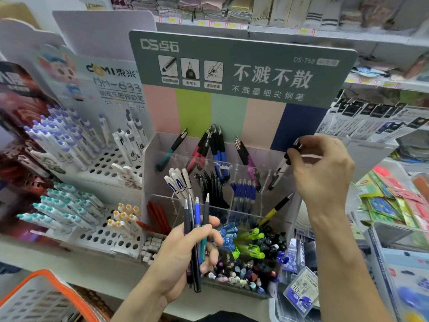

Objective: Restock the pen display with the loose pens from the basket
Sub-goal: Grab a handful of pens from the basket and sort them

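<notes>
A clear acrylic pen display [151, 159] with tiered compartments stands on the shelf under a grey-green header card. My left hand [183, 256] grips a bundle of several pens [196, 228], tips up, in front of the display's lower row. My right hand [325, 168] is raised at the display's upper right compartment and pinches the black grip of a black-and-white pen [282, 169] that slants down into that compartment. The white basket with an orange rim [44, 296] sits at the bottom left; its contents are not visible.
White perforated racks of pens [104, 163] stand left of the display. A yellow-and-black pen [276, 209] leans in a lower right compartment. Packaged stationery [394, 205] fills the right side, and folded textiles line the upper shelves [232, 10].
</notes>
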A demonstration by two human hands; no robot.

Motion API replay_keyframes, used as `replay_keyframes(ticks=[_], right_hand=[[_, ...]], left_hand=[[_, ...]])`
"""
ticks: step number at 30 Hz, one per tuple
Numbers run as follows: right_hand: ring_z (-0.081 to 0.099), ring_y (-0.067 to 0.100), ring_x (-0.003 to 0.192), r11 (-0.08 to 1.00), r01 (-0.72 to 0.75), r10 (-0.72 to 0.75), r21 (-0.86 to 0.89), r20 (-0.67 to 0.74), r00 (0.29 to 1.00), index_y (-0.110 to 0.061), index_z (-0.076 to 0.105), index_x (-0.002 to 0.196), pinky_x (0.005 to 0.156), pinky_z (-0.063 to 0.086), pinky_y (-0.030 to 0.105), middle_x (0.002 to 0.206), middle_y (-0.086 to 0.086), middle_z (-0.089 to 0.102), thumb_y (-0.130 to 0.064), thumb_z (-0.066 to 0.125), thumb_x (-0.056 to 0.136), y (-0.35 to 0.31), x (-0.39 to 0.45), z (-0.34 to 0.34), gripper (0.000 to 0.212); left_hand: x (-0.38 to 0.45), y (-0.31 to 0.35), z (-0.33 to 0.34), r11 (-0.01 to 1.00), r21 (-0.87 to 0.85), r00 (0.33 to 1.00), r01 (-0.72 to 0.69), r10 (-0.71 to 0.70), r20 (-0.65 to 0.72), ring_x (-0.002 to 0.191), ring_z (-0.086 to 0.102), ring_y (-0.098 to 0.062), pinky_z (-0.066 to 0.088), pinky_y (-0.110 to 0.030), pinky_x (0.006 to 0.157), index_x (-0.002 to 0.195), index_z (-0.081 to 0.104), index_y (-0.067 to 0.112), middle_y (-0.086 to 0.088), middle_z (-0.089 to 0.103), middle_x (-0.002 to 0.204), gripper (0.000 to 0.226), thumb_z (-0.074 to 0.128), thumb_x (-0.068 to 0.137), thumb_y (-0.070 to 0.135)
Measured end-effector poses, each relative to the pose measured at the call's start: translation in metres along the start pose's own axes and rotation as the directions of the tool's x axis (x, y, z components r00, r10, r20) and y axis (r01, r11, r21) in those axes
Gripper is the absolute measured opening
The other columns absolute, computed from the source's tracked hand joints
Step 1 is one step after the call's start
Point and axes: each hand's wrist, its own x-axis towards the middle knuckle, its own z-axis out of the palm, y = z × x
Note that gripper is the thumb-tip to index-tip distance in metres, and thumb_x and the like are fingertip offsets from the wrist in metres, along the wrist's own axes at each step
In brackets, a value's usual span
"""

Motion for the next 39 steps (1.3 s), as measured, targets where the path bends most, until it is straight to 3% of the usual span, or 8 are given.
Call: replay_keyframes(ticks=[3, 6, 9, 13, 23, 29, 33, 39], right_hand=[[0.062, 0.014, 0.086, 0.999, 0.046, -0.044, 0.008, -0.13, 0.99, -0.008, 0.069, 0.112, 0.081, 0.047, 0.009, 0.107, -0.001, 0.058, -0.01, 0.078, 0.088, -0.004, -0.005, -0.005, 0.026], [0.062, 0.018, 0.077, 0.98, 0.178, -0.159, 0.084, -0.191, 0.969, -0.007, 0.068, 0.103, 0.073, 0.05, 0.021, 0.099, 0.004, 0.063, -0.004, 0.073, 0.091, -0.022, -0.023, -0.01, 0.013], [0.064, 0.01, 0.073, 0.946, 0.094, -0.132, 0.311, 0.106, 0.986, -0.014, 0.067, 0.096, 0.065, 0.051, 0.02, 0.086, -0.002, 0.067, -0.003, 0.072, 0.091, -0.047, -0.054, -0.01, 0.012], [0.068, 0.014, 0.084, 0.929, -0.199, -0.019, 0.313, 0.576, 0.817, -0.023, 0.07, 0.108, 0.07, 0.055, 0.025, 0.092, -0.009, 0.069, -0.022, 0.074, 0.092, -0.054, -0.09, 0.002, 0.017], [0.072, 0.018, 0.082, 0.764, -0.544, 0.105, 0.347, 0.765, 0.636, -0.018, 0.073, 0.094, 0.077, 0.059, 0.037, 0.09, 0.001, 0.076, -0.01, 0.074, 0.093, -0.046, -0.088, 0.005, 0.008], [0.068, 0.018, 0.067, 0.649, -0.573, 0.202, 0.5, 0.612, 0.764, -0.004, 0.066, 0.099, 0.063, 0.058, 0.028, 0.081, 0.008, 0.073, -0.004, 0.067, 0.095, -0.054, -0.058, 0.003, 0.004], [0.076, 0.023, 0.076, 0.726, -0.294, 0.13, 0.621, 0.296, 0.946, -0.011, 0.065, 0.099, 0.069, 0.062, 0.03, 0.087, 0.008, 0.076, -0.007, 0.07, 0.096, -0.08, -0.033, 0.013, 0.008], [0.075, 0.017, 0.082, 0.784, 0.051, -0.165, 0.618, 0.129, 0.978, -0.007, 0.065, 0.105, 0.078, 0.063, 0.035, 0.091, 0.005, 0.074, -0.008, 0.073, 0.094, -0.114, -0.01, 0.072, 0.014]], left_hand=[[-0.001, 0.0, 0.001, 1.0, -0.019, 1.0, 0.002, -0.002, 0.002, 0.057, 0.054, -0.029, 0.04, -0.029, 0.041, 0.125, 0.053, -0.004, -0.024, 0.061, 0.086, 0.039, 0.059, 0.087, 0.003], [-0.003, 0.0, 0.003, 0.999, -0.051, 0.999, 0.015, -0.013, 0.035, 0.062, 0.059, -0.032, 0.048, -0.033, 0.047, 0.128, 0.051, -0.002, -0.026, 0.065, 0.091, 0.041, 0.053, 0.088, -0.007], [-0.004, 0.001, 0.005, 0.995, -0.095, 0.995, 0.034, -0.025, 0.093, 0.071, 0.064, -0.037, 0.057, -0.037, 0.057, 0.129, 0.053, -0.002, -0.03, 0.066, 0.098, 0.039, 0.054, 0.09, -0.009], [-0.005, 0.002, 0.009, 0.987, -0.149, 0.978, 0.054, -0.022, 0.21, 0.077, 0.068, -0.038, 0.06, -0.042, 0.067, 0.119, 0.067, 0.004, -0.027, 0.067, 0.099, 0.033, 0.062, 0.086, 0.003], [-0.009, -0.002, 0.004, 0.986, -0.15, 0.929, 0.068, -0.008, 0.37, 0.072, 0.068, -0.035, 0.059, -0.039, 0.063, 0.116, 0.069, 0.008, -0.03, 0.066, 0.103, 0.027, 0.069, 0.092, 0.02], [-0.007, -0.006, -0.004, 0.977, -0.194, 0.994, 0.094, -0.083, 0.067, 0.043, 0.049, -0.023, 0.036, -0.023, 0.032, 0.127, 0.059, -0.002, -0.024, 0.058, 0.081, 0.036, 0.052, 0.095, 0.015], [-0.005, -0.003, -0.013, 0.938, -0.329, 0.993, 0.113, -0.121, -0.003, 0.036, 0.036, -0.014, 0.021, -0.018, 0.031, 0.12, 0.062, -0.002, -0.011, 0.048, 0.069, 0.037, 0.052, 0.093, 0.021], [-0.012, 0.003, -0.018, 0.933, -0.344, 0.994, 0.107, -0.103, 0.029, 0.051, 0.013, -0.018, 0.032, -0.021, 0.034, 0.069, 0.068, 0.006, -0.01, 0.039, 0.071, 0.035, 0.044, 0.088, 0.024]])
